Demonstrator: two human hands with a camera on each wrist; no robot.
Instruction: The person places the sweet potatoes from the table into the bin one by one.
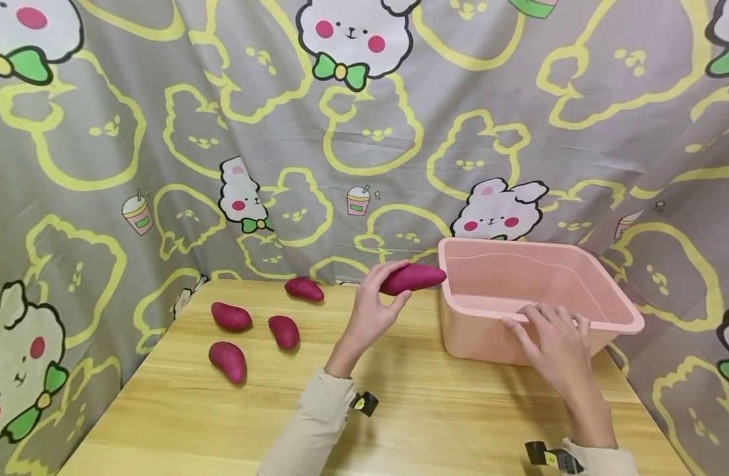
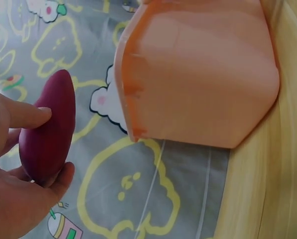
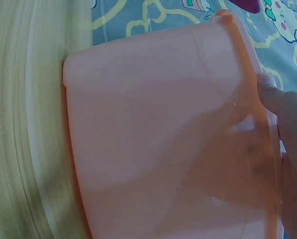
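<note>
My left hand holds a purple sweet potato between thumb and fingers, raised above the table beside the left rim of a pink plastic bin. In the left wrist view, the sweet potato points upward, and the thumb and fingertips press on its sides. My right hand grips the bin's near rim, its fingers over the edge and the thumb on the outside. The right wrist view shows the thumb at the rim, with the other fingers partly hidden behind it.
Several more sweet potatoes lie on the left part of the wooden table, one of them near the back edge. A grey patterned curtain hangs behind and on both sides. The bin stands at the table's right, close to the curtain.
</note>
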